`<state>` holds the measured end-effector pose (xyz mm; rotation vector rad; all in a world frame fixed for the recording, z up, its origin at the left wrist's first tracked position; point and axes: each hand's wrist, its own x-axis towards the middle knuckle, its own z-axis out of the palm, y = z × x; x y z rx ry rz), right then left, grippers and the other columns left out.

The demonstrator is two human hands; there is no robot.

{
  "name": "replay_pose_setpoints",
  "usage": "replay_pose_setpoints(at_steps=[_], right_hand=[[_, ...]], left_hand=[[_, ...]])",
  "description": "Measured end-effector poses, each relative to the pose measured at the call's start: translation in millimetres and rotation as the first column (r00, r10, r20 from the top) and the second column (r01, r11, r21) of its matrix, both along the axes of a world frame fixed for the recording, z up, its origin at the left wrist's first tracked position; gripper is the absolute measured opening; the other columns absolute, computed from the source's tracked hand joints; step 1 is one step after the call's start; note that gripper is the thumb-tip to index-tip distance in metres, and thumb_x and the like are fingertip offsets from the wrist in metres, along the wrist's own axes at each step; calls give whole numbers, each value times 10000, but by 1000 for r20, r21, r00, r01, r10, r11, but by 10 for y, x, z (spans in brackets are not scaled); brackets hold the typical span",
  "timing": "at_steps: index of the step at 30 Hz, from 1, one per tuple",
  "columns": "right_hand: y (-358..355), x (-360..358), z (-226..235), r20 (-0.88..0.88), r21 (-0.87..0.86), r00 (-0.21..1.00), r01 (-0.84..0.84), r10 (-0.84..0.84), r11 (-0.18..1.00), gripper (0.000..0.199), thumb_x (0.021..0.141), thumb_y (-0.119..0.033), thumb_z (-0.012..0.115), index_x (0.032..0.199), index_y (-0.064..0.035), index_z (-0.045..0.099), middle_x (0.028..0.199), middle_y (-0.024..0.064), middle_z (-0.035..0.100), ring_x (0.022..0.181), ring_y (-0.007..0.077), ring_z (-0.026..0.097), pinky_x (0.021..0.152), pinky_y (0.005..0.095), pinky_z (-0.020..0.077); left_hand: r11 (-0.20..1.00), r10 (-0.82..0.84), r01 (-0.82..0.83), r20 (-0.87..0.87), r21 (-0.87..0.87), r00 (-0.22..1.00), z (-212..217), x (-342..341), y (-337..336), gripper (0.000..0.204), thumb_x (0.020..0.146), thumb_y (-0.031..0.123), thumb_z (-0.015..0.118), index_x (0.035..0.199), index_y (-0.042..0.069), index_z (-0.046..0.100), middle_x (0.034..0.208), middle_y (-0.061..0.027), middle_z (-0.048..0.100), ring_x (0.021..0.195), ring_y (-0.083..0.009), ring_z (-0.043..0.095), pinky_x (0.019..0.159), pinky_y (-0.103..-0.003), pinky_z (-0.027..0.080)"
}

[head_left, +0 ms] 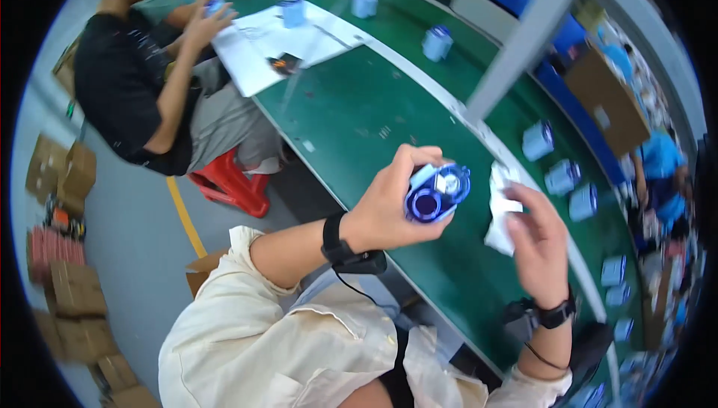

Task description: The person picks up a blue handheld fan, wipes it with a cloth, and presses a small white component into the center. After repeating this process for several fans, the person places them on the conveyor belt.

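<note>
My left hand is wrapped round a blue and white plastic housing. Its end is turned up toward me and shows a dark round opening beside a second round part with something pale inside. To the right of it, my right hand has a crumpled white cloth or tissue between thumb and fingers. The cloth hangs over the green work surface, apart from the housing. Both wrists wear black straps with small devices.
Beyond the green table runs a curved belt with several similar blue and white housings. A grey metal post rises past it. At left, a co-worker in black sits on a red stool, near a white sheet. Cardboard boxes line the floor.
</note>
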<state>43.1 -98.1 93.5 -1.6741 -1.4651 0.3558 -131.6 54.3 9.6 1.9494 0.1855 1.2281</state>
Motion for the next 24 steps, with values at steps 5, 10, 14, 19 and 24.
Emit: replay_pose_setpoints(at_steps=[5, 10, 14, 19, 24], right_hand=[[-398, -472, -113, 95, 163, 994, 34, -50, 986, 308, 767, -27, 710, 1068, 1, 651, 988, 156, 643, 891, 301, 638, 761, 334, 510], [-786, -581, -305, 113, 389, 970, 156, -215, 908, 270, 718, -2, 736, 973, 18, 648, 898, 137, 605, 794, 262, 588, 691, 335, 480], [-927, -712, -338, 217, 438, 934, 168, -285, 883, 262, 698, -3, 757, 937, 20, 651, 875, 125, 596, 749, 234, 562, 637, 324, 450], [-1003, -675, -384, 340, 427, 903, 100, -263, 899, 243, 682, -27, 784, 891, 14, 668, 845, 116, 598, 718, 223, 555, 596, 321, 434], [-1072, -567, -389, 129, 397, 972, 133, -199, 908, 206, 696, -25, 772, 878, 15, 683, 824, 106, 596, 711, 214, 547, 592, 307, 422]], left_hand=[[920, -271, 280, 70, -274, 960, -143, -52, -717, 730, 682, 17, 802, 1214, 55, 303, 1225, -167, 540, 1104, -244, 573, 925, -369, 474], [972, -231, 232, 39, -42, 972, -232, 129, -838, 738, 669, 18, 810, 1207, 57, 306, 1259, -196, 509, 1089, -351, 584, 892, -403, 489], [979, -158, 148, 64, 141, 985, -280, 178, -981, 720, 651, 60, 839, 1174, 55, 344, 1227, -199, 533, 1066, -404, 594, 861, -416, 501], [966, -151, 147, 4, 212, 989, -256, 180, -1095, 757, 687, 104, 862, 1183, 81, 291, 1285, -205, 491, 1121, -378, 562, 902, -432, 480], [957, -271, 270, -10, 109, 963, -196, 195, -1142, 716, 655, 83, 843, 1174, 45, 350, 1187, -218, 549, 1028, -373, 615, 826, -406, 515]])
